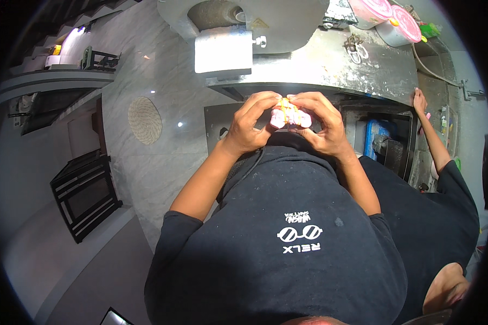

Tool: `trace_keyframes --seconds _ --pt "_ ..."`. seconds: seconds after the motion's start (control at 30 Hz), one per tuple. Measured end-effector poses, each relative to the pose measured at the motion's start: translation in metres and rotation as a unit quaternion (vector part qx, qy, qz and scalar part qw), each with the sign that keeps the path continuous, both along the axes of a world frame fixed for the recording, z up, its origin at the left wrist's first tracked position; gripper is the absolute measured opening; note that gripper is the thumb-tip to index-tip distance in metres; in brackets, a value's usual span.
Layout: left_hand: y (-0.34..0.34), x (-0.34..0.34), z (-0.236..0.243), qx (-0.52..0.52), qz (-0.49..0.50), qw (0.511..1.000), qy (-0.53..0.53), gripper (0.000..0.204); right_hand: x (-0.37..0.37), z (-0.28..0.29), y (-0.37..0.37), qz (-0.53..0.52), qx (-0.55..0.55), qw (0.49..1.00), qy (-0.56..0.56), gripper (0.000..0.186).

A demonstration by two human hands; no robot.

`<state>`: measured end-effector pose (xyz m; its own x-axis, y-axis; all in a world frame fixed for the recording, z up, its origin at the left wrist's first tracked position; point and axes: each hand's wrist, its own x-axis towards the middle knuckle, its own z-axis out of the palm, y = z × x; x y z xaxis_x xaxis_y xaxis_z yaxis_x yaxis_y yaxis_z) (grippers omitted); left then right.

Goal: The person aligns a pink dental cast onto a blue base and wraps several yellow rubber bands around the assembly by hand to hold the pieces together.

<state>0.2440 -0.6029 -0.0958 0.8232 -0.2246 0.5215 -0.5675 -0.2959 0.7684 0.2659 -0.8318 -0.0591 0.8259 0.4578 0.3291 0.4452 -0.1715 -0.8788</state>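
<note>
Both of my hands hold a small pink, lumpy bundle [291,118] with orange bands around it, close in front of my body. My left hand [249,122] pinches its left side, the fingers curled over the top and the thumb below. From the right, my right hand [325,125] grips it in the same way. The fingertips nearly meet at the top of the bundle. What the pink lumps are made of is too small to tell.
Ahead is a metal worktop [320,62] with a grey machine [279,21], a white block [223,51], metal rings [355,51] and pink-lidded buckets [398,27]. At the right, a co-worker's hand [419,101] touches the worktop's edge. A woven mat [145,120] lies on the left floor.
</note>
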Motion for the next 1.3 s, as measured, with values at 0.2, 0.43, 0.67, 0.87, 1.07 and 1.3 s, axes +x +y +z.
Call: trace_keyframes --seconds 0.2,0.43,0.67,0.87,1.07,1.3 --pt "0.0 0.003 0.002 0.0 -0.005 1.0 -0.01 0.045 0.004 0.003 -0.003 0.014 -0.01 0.999 -0.038 0.054" --pt "-0.003 0.008 0.009 0.036 0.005 0.999 -0.011 0.043 0.01 0.001 -0.004 0.004 -0.022 0.999 -0.049 0.054" --pt "-0.01 0.012 0.005 0.03 0.019 0.999 -0.032 0.045 0.012 0.002 -0.005 -0.007 -0.038 0.998 -0.04 0.055" --pt "-0.015 0.018 0.0 0.039 0.001 0.999 -0.009 0.051 0.02 0.001 -0.009 -0.022 -0.028 0.998 -0.048 0.054" --pt "-0.002 0.01 -0.006 0.204 0.058 0.958 0.193 0.095 0.076 -0.051 -0.111 -0.274 -0.132 0.948 -0.093 0.047" --pt "0.06 -0.045 -0.02 0.169 0.136 0.909 0.357 0.075 0.137 -0.134 -0.237 -0.436 -0.186 0.866 -0.161 0.05"
